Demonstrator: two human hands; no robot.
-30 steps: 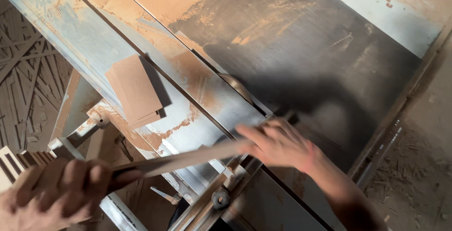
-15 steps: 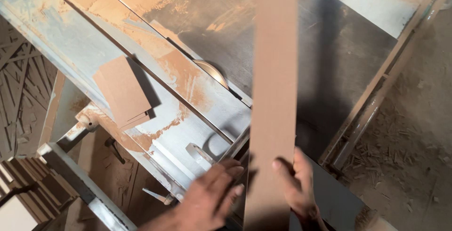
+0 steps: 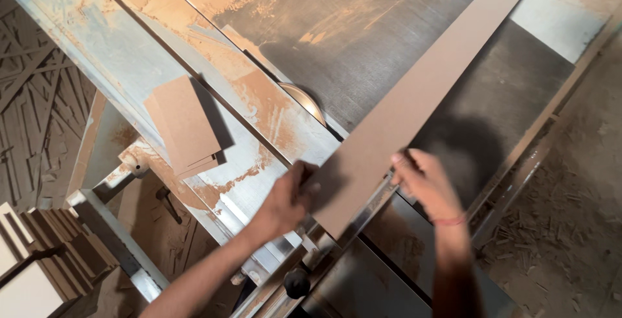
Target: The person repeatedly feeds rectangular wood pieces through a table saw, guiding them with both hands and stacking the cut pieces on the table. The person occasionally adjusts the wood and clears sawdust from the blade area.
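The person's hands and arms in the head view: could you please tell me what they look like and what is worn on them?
Both hands are bare, without gloves. The left hand and its forearm show no sleeve, watch or ring. The right hand has a thin red band around the wrist, and its forearm is also uncovered.

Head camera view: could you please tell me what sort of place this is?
Most likely a woodworking shop. Both hands, left hand and right hand, hold a long board on a dusty table saw beside its blade, with offcuts littering the floor.
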